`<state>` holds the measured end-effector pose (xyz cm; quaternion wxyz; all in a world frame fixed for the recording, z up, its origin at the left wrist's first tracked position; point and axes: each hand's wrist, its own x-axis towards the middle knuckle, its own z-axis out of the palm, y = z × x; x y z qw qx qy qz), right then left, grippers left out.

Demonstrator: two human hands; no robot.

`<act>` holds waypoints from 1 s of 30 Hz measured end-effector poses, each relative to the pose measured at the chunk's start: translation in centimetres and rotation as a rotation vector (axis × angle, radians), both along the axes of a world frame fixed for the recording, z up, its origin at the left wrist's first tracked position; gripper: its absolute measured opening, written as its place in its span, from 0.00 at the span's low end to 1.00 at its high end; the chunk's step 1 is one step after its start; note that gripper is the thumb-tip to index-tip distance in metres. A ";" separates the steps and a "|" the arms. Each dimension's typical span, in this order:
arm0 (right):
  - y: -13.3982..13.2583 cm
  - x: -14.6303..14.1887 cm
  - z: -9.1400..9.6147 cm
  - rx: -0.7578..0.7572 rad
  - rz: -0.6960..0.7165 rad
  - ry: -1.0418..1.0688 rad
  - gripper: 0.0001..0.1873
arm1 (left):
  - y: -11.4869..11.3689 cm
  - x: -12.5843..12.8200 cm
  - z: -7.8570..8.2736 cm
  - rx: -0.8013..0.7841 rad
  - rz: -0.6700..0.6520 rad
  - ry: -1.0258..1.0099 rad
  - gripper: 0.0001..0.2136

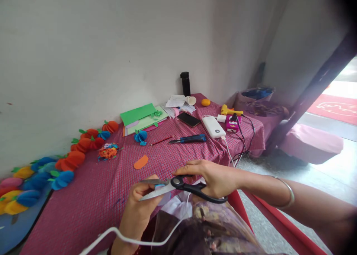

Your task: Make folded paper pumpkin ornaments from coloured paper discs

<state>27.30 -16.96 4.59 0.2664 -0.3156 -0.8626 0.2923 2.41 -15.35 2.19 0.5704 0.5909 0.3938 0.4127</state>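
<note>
White cable (139, 242) looped across the foreground, over the person's clothing (228, 230). Above the near edge of the tabletop (108, 184), the right hand (213, 177) was wrapped around the black handles of the scissors (176, 182), whose blades stood slightly parted. The left hand (139, 201), thumb and fingers drawn together beside the blades, pinched a small pale-blue piece (159, 187), mostly hidden. An orange cutout (141, 162) lay farther in from that edge; coloured paper ornaments (71, 161) lined the far edge on the left.

Unreadable pale lettering (338, 109) on red mat (320, 99)
</note>
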 end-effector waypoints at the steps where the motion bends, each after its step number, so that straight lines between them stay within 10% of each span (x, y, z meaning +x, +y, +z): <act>1: 0.0 0.0 0.0 -0.006 0.003 0.008 0.33 | 0.1 0.0 -0.1 0.012 -0.005 0.011 0.10; 30: -0.1 -0.1 -0.4 0.039 -0.009 0.039 0.29 | -0.4 0.7 2.0 0.069 -0.006 0.154 0.11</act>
